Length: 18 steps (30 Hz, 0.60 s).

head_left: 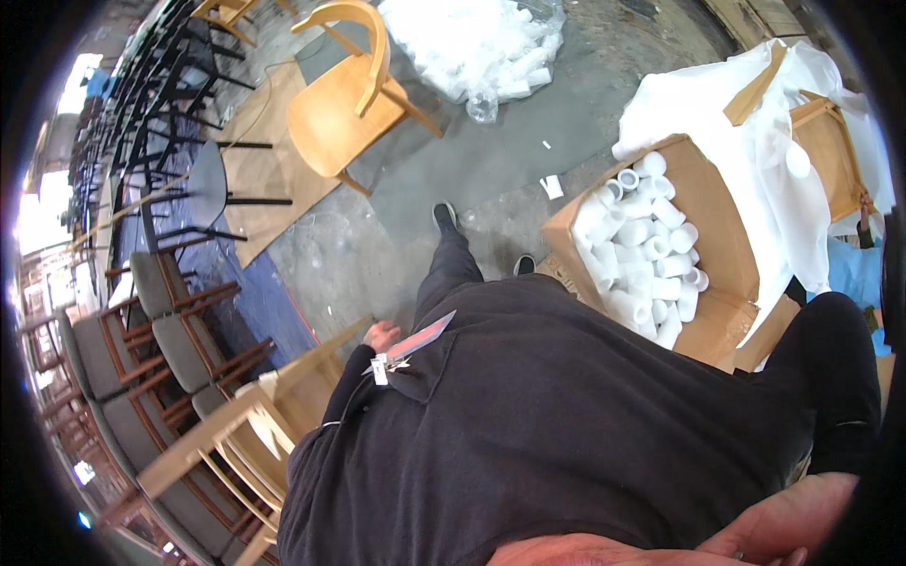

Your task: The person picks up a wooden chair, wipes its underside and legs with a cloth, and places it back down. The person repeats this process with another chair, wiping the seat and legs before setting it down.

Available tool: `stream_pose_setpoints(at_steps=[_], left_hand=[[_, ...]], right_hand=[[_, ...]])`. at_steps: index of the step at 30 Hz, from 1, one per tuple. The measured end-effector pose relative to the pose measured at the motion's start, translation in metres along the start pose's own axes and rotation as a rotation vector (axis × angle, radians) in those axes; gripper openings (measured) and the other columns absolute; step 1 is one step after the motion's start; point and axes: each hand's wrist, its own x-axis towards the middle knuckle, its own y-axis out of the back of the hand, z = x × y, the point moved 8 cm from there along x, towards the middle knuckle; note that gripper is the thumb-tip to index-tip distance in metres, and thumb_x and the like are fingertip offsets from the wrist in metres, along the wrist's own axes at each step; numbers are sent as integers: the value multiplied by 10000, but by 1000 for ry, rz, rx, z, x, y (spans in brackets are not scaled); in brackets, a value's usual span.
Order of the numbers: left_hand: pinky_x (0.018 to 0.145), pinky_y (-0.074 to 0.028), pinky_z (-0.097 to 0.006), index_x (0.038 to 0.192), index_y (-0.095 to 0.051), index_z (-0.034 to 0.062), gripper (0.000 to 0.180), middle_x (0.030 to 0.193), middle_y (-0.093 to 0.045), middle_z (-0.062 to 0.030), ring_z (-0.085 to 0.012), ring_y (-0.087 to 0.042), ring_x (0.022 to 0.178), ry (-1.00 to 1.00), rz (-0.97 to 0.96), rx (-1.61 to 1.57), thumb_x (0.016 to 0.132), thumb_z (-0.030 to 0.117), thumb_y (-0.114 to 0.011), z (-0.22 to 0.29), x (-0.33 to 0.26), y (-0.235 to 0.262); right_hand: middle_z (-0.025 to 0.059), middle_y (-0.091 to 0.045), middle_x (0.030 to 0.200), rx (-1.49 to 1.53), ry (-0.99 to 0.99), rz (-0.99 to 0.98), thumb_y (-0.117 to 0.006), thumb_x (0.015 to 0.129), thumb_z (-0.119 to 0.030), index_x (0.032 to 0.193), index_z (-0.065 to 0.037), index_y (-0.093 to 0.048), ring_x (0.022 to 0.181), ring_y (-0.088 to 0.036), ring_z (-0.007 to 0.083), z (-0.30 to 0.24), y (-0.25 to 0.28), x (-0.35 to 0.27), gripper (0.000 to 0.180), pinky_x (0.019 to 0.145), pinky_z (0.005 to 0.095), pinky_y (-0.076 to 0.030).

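My left hand [382,337] hangs low beside my body, right next to the upper end of a light wooden chair [247,415]. It seems to touch the chair's frame, but its fingers are too small and partly hidden to read. My right arm is raised and bent, bringing my right hand [783,521] close to the camera at the lower right. Its fingers run out of the picture at the bottom, so what they hold, if anything, does not show. A thin flat strip with a red middle [422,341] sticks out of the pocket on my black top.
To my right stands an open cardboard box [722,241] of white foam tubes [651,255]. Beyond it, another person's hand [865,203] touches a wooden frame [823,156] amid white wrapping [698,99]. Ahead are a wooden chair [330,123] and a clear foam-filled bag [472,42]. Stacked grey-seated chairs [156,283] crowd the left.
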Motion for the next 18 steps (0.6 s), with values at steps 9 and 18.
stream_pose_setpoints(at_steps=[9, 18], left_hand=[[782, -547, -401, 1099, -695, 25, 481, 943, -713, -187, -289, -695, 879, 62, 544, -69, 766, 372, -707, 57, 120, 290], [723, -524, -266, 1253, -577, 20, 336, 1030, -697, -95, -156, -667, 902, -668, 932, -640, 954, 172, -584, 300, 152, 541]], right_hand=[[28, -544, 632, -44, -82, -249, -539, 900, -223, 750, -22, -560, 476, -485, 93, 49, -155, -55, 252, 397, 160, -375], [-4, -568, 656, -163, -97, -458, -500, 907, -273, 722, -66, -572, 503, -480, 82, 85, -223, -112, 286, 484, 175, -405]])
